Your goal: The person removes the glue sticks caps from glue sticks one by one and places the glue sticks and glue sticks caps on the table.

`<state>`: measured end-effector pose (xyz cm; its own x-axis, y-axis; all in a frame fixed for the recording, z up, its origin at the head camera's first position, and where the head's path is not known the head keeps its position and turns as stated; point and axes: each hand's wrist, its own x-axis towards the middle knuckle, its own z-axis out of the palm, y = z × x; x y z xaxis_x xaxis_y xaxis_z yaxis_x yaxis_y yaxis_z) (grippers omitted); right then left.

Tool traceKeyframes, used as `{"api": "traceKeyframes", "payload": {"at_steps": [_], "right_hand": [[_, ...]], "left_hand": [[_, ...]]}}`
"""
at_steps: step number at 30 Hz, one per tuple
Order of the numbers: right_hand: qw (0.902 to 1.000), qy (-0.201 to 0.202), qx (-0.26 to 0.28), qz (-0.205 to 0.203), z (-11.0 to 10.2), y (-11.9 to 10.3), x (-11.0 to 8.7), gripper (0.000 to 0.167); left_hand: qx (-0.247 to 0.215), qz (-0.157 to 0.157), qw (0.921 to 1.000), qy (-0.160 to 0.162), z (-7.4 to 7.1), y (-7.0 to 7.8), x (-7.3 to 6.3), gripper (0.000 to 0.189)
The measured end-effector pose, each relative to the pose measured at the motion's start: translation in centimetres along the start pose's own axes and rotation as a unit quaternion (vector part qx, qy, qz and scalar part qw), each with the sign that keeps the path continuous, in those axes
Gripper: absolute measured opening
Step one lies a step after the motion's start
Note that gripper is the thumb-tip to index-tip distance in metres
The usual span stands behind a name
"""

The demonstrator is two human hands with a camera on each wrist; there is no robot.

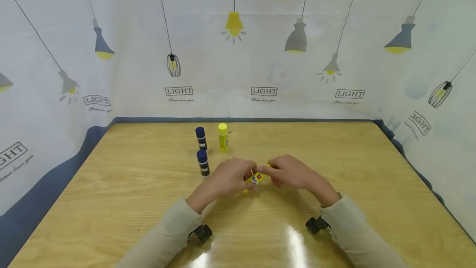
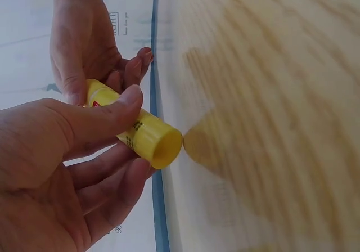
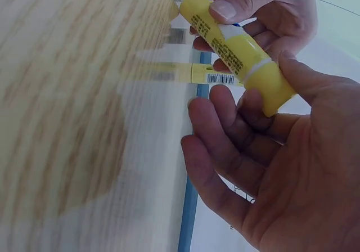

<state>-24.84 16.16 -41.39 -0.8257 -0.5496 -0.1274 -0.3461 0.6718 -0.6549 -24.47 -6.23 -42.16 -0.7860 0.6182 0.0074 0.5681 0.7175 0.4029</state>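
Note:
A yellow glue stick (image 1: 257,178) lies tilted between both hands, above the table. My left hand (image 1: 231,175) grips its body, with the thumb along the label and fingers underneath. In the left wrist view the round bottom end of the glue stick (image 2: 160,142) points out past those fingers. My right hand (image 1: 291,171) pinches the capped end between thumb and index finger. The right wrist view shows a white band beside the yellow cap (image 3: 271,89), while the other right fingers curve loosely below it, holding nothing.
To the left of the hands, two dark blue glue sticks (image 1: 203,162) stand upright on the wooden table (image 1: 122,193). Another yellow glue stick (image 1: 223,137) stands behind them, slightly right. A white curtain (image 1: 223,65) printed with lamps hangs beyond the table's far edge.

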Motion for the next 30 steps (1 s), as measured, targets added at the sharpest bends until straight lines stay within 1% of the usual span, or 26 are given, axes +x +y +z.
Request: {"api": "traceKeyframes", "payload": {"at_steps": [5, 7, 12, 16, 20, 24, 27, 30], "right_hand": [[0.9998, -0.004, 0.008, -0.015, 0.0, 0.2, -0.1, 0.047], [0.9997, -0.006, 0.013, -0.017, -0.2, 0.3, -0.1, 0.044], [0.9996, -0.01, 0.02, -0.02, -0.3, 0.3, -0.1, 0.041], [0.9997, -0.005, 0.014, -0.022, -0.3, 0.2, 0.0, 0.039], [0.9997, 0.003, 0.009, -0.021, -0.4, 0.1, 0.1, 0.036], [0.9999, 0.009, 0.006, -0.009, -0.3, 0.3, 0.0, 0.039], [0.9999, 0.012, 0.007, -0.002, -0.2, 0.4, -0.1, 0.042], [0.9999, 0.016, 0.001, 0.001, -0.2, 0.4, -0.2, 0.05]], "left_hand": [[0.015, 0.021, 0.9996, -0.009, -0.5, 0.2, 0.0, 0.027], [0.016, 0.024, 0.9995, -0.013, -0.7, 0.3, 0.1, 0.025], [-0.005, 0.017, 0.9995, -0.024, -0.4, 0.2, 0.0, 0.029], [-0.028, 0.016, 0.9993, -0.018, -0.1, 0.0, -0.1, 0.031], [-0.038, 0.005, 0.9992, -0.013, 0.0, -0.1, 0.0, 0.033], [-0.037, 0.0, 0.9992, -0.016, 0.2, -0.1, 0.1, 0.034], [-0.032, 0.004, 0.9994, -0.016, 0.3, 0.0, 0.1, 0.034], [-0.027, 0.011, 0.9995, -0.012, 0.4, 0.0, 0.1, 0.033]]}}
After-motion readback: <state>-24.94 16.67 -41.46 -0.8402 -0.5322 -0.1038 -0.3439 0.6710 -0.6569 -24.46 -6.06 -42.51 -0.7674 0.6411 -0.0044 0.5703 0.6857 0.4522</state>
